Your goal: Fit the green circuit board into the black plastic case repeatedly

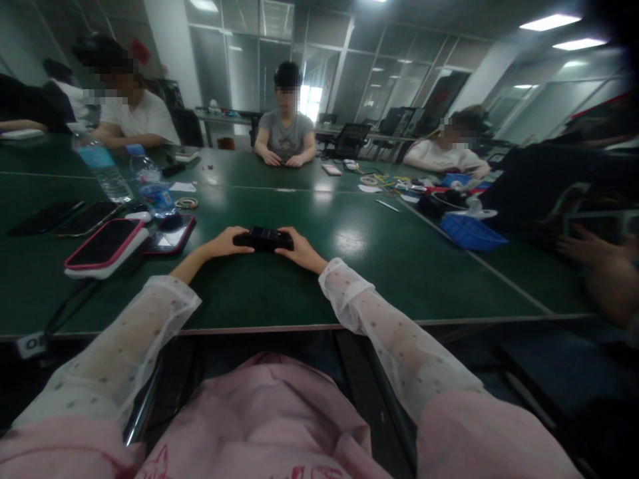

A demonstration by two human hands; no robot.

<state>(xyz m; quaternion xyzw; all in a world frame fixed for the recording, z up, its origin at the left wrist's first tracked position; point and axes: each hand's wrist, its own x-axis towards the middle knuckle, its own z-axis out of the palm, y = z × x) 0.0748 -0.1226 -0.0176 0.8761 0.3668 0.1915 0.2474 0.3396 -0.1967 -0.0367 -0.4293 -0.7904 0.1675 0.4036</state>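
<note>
A small black device with a dark screen (264,237) is held level over the green table, one end in each hand. My left hand (228,242) is closed round its left end, and my right hand (299,248) grips the right end. What kind of device it is I cannot make out. Left of my left hand lies a phone in a dark red case (172,234). Beside that, a phone with a pink edge (106,243) rests on a white object.
Two water bottles (151,183) stand at the left, behind the phones. A blue tray (472,231) sits at the right near tangled cables (384,181). Across the green table (279,293) sits a person in grey (285,130). Another person's hand (594,249) shows at the right edge.
</note>
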